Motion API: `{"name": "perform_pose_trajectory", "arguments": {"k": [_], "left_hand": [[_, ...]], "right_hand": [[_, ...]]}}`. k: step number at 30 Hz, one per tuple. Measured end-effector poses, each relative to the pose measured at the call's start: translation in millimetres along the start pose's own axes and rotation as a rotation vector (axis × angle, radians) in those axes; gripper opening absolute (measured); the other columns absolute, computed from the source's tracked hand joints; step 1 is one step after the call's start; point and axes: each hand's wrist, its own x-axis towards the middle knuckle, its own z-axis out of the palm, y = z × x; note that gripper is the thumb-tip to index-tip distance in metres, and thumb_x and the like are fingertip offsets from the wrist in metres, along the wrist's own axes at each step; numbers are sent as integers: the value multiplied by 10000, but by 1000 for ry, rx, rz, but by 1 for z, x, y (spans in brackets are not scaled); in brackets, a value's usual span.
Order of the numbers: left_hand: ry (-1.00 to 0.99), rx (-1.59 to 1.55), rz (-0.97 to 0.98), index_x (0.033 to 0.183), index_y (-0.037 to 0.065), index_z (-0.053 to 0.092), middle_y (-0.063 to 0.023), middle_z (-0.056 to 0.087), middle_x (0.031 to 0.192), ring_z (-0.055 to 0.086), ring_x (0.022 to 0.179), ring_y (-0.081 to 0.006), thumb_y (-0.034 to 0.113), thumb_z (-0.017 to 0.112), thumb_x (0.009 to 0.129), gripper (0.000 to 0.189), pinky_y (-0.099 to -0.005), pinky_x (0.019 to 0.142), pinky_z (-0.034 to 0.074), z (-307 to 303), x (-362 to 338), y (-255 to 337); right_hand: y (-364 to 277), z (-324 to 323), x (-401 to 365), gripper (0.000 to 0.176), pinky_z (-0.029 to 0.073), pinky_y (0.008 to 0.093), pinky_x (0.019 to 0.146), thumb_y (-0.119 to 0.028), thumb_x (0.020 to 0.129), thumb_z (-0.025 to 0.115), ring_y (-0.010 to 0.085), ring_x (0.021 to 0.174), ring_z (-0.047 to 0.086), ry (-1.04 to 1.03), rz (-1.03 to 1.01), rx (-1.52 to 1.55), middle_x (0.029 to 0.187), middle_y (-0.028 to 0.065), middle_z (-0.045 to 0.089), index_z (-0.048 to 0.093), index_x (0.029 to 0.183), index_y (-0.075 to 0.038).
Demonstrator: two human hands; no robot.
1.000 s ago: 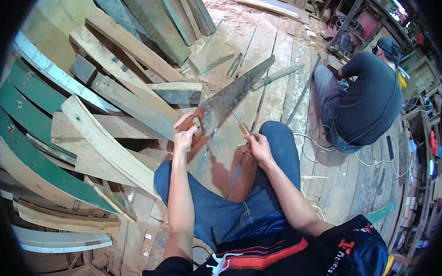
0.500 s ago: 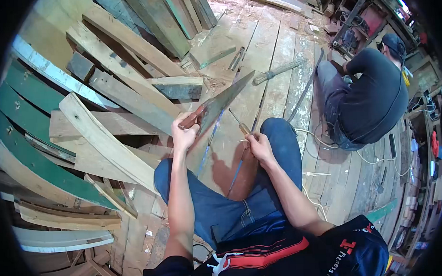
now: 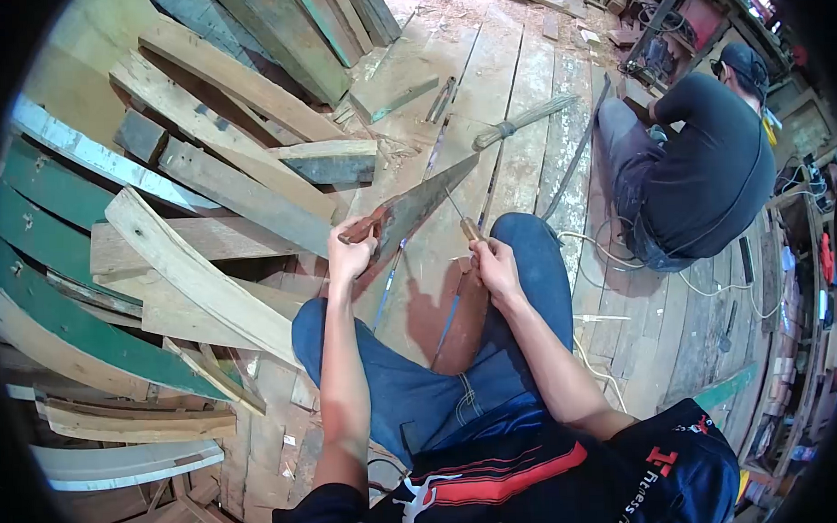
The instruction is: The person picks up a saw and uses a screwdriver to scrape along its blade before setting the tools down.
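Observation:
My left hand point(image 3: 351, 255) is wrapped round the reddish-brown wooden handle of a handsaw point(image 3: 427, 198). The saw's broad, dull blade slants up and away to the right over the floorboards. In my right hand point(image 3: 496, 268) is a slim file point(image 3: 470, 226), gripped by its light wooden handle. Its thin metal shaft points up and left, the tip close to the saw's lower edge in this view. Below, between my legs, lies a reddish-brown rounded piece point(image 3: 463, 326).
Curved and straight timber pieces point(image 3: 202, 269) are heaped on the left. Beyond the saw tip lie a bundled brush point(image 3: 524, 121), pliers point(image 3: 441, 99) and a long dark bar point(image 3: 580, 145). A person point(image 3: 696, 169) sits at the right near a pale cable point(image 3: 602, 249).
My right hand and the file have shifted slightly forward, bringing the file's tip nearer the saw blade. My left hand keeps its hold on the saw with little movement.

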Motion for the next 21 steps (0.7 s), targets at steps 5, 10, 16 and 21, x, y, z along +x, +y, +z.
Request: {"name": "perform_pose_trajectory", "arguments": {"k": [5,10,16,21], "left_hand": [[-43,8,-23,957,18,689,-8,603,687,549,596,-114,-23,591,629,345,-261,554,428,-6,-1,4],[-56,-105,8,958,11,677,2,584,674,527,573,-94,-29,588,626,346,-253,523,412,-6,5,-4],[-59,-63,62,917,8,651,5,563,673,509,558,-93,-45,574,623,309,-254,505,396,-7,3,3],[-82,-128,-2,919,3,646,-9,576,699,525,579,-110,-50,573,602,330,-267,516,422,-9,3,6]], "right_hand": [[-3,-1,0,233,339,266,366,-190,925,565,79,406,450,4,15,-6,584,3,503,608,860,30],[-11,0,-3,215,341,253,371,-180,937,548,77,420,432,-29,35,23,607,0,482,584,852,14],[-12,1,-2,219,341,253,356,-188,929,560,79,402,436,-38,42,41,596,-3,476,563,817,0],[-10,0,-2,223,331,251,346,-193,928,566,75,401,442,-51,39,53,603,0,488,569,820,3]]}}
